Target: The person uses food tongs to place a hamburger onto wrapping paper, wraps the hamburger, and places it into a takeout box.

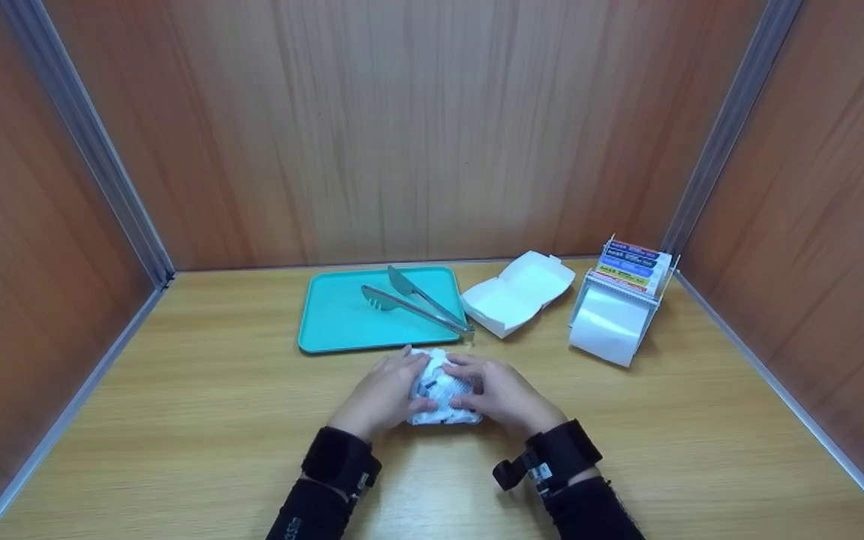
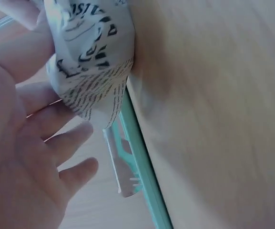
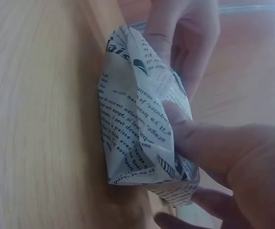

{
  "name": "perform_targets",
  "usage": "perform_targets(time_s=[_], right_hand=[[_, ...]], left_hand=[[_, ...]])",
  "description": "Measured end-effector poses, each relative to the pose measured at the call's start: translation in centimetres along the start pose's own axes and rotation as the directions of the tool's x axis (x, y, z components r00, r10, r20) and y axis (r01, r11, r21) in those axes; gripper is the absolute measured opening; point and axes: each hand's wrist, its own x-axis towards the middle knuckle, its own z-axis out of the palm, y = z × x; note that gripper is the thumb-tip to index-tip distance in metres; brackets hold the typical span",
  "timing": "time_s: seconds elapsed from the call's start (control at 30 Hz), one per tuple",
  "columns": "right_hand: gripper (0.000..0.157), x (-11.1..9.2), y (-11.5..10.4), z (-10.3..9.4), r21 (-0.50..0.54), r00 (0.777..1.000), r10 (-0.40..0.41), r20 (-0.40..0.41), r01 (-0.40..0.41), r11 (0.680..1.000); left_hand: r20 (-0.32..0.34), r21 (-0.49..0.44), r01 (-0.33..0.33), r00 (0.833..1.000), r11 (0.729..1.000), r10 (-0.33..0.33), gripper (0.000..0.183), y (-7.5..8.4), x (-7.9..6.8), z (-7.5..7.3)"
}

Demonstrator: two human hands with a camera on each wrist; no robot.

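Note:
A small bundle wrapped in white paper with newsprint lettering (image 1: 438, 384) rests on the table in front of the tray. My left hand (image 1: 381, 391) holds its left side, thumb at the near face and fingers along the far side. From the right, my right hand (image 1: 505, 394) grips it the same way. In the right wrist view the folded paper wrap (image 3: 120, 119) shows creases and a pointed corner, with the right thumb (image 3: 199, 140) pressed on it. The wrap hides whatever is inside.
Behind the bundle lies a turquoise tray (image 1: 327, 322) with metal tongs (image 1: 424, 309) across it, their handle end over its right edge. An opened white takeaway box (image 1: 518, 291) sits beside it. Farther right stands a label-roll dispenser (image 1: 616, 307). Wooden panels enclose the table.

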Motion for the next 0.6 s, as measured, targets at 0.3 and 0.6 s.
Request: perform_targets(time_s=[0.3,0.6], right_hand=[[0.026,0.5,0.3,0.6,0.13,0.933,0.268,-0.24,-0.243,0.961],[0.031,0.7,0.2,0.9,0.237,0.936,0.293,-0.193,-0.246,0.94]], left_hand=[[-0.019,0.059,0.018,1.0,0.998,-0.017,0.075,0.6,0.2,0.0],[-0.014,0.078,-0.045,0.999,0.996,0.046,0.078,1.2,-0.1,-0.1]])
